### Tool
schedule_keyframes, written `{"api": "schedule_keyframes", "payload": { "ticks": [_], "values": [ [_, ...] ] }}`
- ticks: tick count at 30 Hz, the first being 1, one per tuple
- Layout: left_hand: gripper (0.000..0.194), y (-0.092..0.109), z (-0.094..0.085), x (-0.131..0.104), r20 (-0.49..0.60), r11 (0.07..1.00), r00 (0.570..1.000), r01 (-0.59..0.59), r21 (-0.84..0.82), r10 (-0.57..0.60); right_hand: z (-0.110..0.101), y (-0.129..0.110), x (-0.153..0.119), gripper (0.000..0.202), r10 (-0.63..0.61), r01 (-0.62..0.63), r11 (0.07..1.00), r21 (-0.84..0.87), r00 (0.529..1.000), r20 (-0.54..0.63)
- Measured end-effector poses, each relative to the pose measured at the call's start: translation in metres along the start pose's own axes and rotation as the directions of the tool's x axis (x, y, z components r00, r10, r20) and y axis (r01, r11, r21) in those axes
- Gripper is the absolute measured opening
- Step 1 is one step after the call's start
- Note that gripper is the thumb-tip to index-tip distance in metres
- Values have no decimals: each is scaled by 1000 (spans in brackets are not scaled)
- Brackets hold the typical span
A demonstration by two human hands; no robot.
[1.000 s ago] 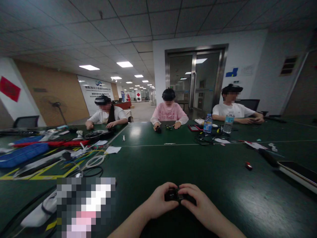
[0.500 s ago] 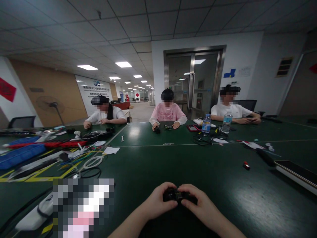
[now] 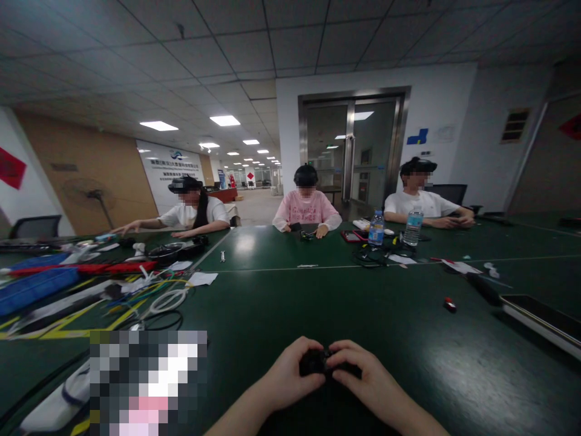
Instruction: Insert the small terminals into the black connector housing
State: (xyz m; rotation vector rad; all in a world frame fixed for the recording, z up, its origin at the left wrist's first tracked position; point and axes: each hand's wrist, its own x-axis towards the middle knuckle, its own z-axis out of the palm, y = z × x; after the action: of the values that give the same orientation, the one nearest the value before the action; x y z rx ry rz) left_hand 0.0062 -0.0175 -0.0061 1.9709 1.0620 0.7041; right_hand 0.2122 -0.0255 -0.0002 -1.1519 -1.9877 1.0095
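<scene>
At the lower centre of the frame, a small black object (image 3: 312, 363) sits between the left hand (image 3: 290, 370) and right hand (image 3: 363, 372), thumbs and fingers clamped on it, neither hand nearer. Its long axis seems to run left to right; which end is front, I cannot tell.

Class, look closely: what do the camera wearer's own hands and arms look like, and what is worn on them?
The left hand and right hand are ungloved. Both forearms show no sleeves down to the picture's lower edge. No watch, bracelet or ring is visible.
</scene>
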Motion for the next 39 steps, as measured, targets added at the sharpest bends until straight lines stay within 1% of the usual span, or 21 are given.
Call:
{"api": "schedule_keyframes", "payload": {
  "ticks": [2, 4, 6, 9, 14, 18, 22, 25, 28, 32, 35, 39],
  "values": [
    [41, -1, 2, 0, -58, 987, 997, -39, 155, 49, 0, 1, 0, 21, 7, -8, 1000, -17, 1000, -9],
    [45, -1, 3, 0, -64, 965, 996, -37, 261, 56, 0, 2, 1, 24, 18, -19, 999, -35, 1000, -23],
    [50, 0, 3, 0, -43, 949, 999, -10, 315, 25, 1, 4, 1, 28, 24, -26, 998, -54, 999, -35],
    [54, 3, 3, 1, -32, 936, 999, 32, 349, -22, 1, 5, 2, 33, 27, -30, 997, -76, 999, -45],
    [49, 1, 3, 1, -35, 934, 998, 52, 353, -43, 2, 6, 1, 35, 40, -46, 993, -108, 998, -54],
    [47, -2, 4, 2, -51, 947, 999, 27, 319, -11, 2, 6, 1, 33, 35, -43, 991, -126, 998, -60],
    [49, 2, 3, 1, -55, 958, 998, 37, 283, -22, 4, 9, 2, 28, 44, -52, 990, -133, 997, -64],
    [53, 4, 3, 2, -41, 963, 999, 35, 268, -25, 6, 17, 4, 29, 52, -63, 988, -144, 995, -80],
    [55, -2, 5, 5, -27, 964, 1000, 2, 267, 5, 7, 23, 7, 32, 41, -50, 989, -141, 997, -61],
    [57, -13, 7, 9, -40, 960, 999, -2, 279, 14, 7, 26, 8, 31, 34, -42, 990, -138, 998, -62],
    [54, -14, 8, 8, -52, 962, 999, 3, 272, 12, 7, 25, 7, 30, 38, -47, 990, -131, 996, -75],
    [45, -8, 8, 5, -76, 967, 997, 16, 254, 4, 7, 21, 5, 27, 49, -60, 990, -130, 995, -82]
  ]
}}
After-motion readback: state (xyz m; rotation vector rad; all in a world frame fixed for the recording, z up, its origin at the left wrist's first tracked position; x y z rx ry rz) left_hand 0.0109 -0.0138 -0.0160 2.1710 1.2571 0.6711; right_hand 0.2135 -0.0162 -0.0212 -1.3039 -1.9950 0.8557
